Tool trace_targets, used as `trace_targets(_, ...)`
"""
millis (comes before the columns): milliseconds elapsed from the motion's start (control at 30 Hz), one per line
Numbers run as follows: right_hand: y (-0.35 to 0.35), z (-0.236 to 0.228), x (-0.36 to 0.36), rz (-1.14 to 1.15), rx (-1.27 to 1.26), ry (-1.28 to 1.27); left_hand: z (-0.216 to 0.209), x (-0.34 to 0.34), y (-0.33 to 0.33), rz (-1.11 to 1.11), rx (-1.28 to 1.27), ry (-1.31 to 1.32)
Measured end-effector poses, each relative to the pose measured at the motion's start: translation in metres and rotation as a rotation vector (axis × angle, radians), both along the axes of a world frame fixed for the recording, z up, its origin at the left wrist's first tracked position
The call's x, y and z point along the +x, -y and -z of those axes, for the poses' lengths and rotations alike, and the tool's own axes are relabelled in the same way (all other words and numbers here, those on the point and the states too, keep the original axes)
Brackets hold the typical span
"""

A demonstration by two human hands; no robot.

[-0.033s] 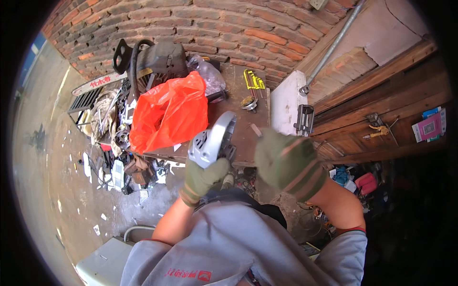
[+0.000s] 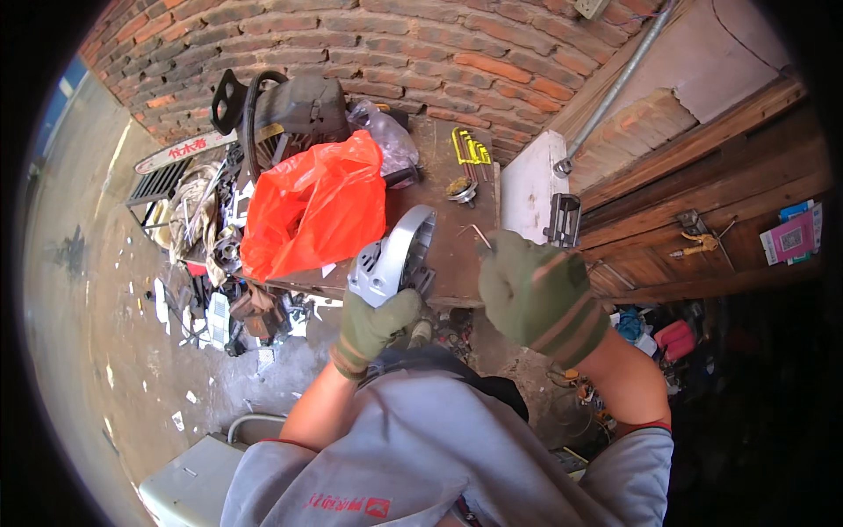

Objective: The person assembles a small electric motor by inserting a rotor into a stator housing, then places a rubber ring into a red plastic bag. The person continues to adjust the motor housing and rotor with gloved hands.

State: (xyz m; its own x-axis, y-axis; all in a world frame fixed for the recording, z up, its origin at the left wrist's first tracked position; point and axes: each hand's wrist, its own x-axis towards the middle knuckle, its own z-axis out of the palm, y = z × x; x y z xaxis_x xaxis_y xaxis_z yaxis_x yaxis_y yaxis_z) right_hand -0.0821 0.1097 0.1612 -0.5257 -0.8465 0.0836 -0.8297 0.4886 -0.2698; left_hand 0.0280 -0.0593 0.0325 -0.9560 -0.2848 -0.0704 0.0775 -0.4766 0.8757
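My left hand (image 2: 369, 338), in a green knit glove with brown stripes, grips a silver-grey power tool guard (image 2: 399, 250) with a curved arc and slots; its exact kind is unclear. The part is held over the table's near edge. To the right of it my right hand (image 2: 540, 299), in the same kind of glove, is closed around a thin L-shaped hex key (image 2: 479, 234), whose bent end sticks out toward the table. Beyond lie a yellow hex key holder (image 2: 471, 147) with keys and a small round metal piece (image 2: 462, 189) with a brownish top.
A crumpled red plastic bag (image 2: 316, 206) covers the left of the brown table (image 2: 439, 241). Behind it sits a dark chainsaw (image 2: 303, 105). Scrap parts heap at the table's left. A brick wall (image 2: 386, 53) stands behind, a wooden door (image 2: 685, 228) at the right.
My right hand has shifted slightly right and its blur has lessened. The hex key now shows clearly. My left hand and the guard stay nearly in place.
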Motion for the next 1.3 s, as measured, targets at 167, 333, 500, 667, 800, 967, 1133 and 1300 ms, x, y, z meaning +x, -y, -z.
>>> trace_targets(167, -0.013, 0.016, -0.009, -0.053, -0.115, 0.085, 0.026, 0.015, 0.011, 0.206, 0.368, -0.03)
trace_targets(333, -0.012, 0.014, -0.012, -0.211, -0.146, 0.1, 0.014, 0.009, 0.001, 0.248, 0.469, -0.066)
trace_targets(500, -0.015, 0.008, -0.008, -0.187, -0.087, 0.128, 0.024, 0.01, 0.01, 0.382, 0.469, -0.048)
trace_targets(667, -0.014, 0.006, -0.008, -0.228, -0.036, 0.02, 0.025, 0.012, 0.011, 0.449, 0.47, -0.028)
trace_targets(800, -0.016, 0.005, -0.004, -0.262, 0.014, -0.157, 0.024, 0.011, 0.013, 0.497, 0.488, -0.015)
trace_targets(967, -0.021, 0.004, 0.005, -0.249, 0.088, -0.297, 0.011, 0.008, 0.007, 0.457, 0.464, -0.005)
trace_targets(1133, -0.028, 0.009, -0.004, -0.354, 0.059, -0.356, 0.006, 0.008, 0.002, 0.493, 0.559, 0.033)
trace_targets(1300, -0.029, 0.007, -0.006, -0.356, 0.167, -0.332, -0.024, -0.002, -0.007, 0.368, 0.362, -0.044)
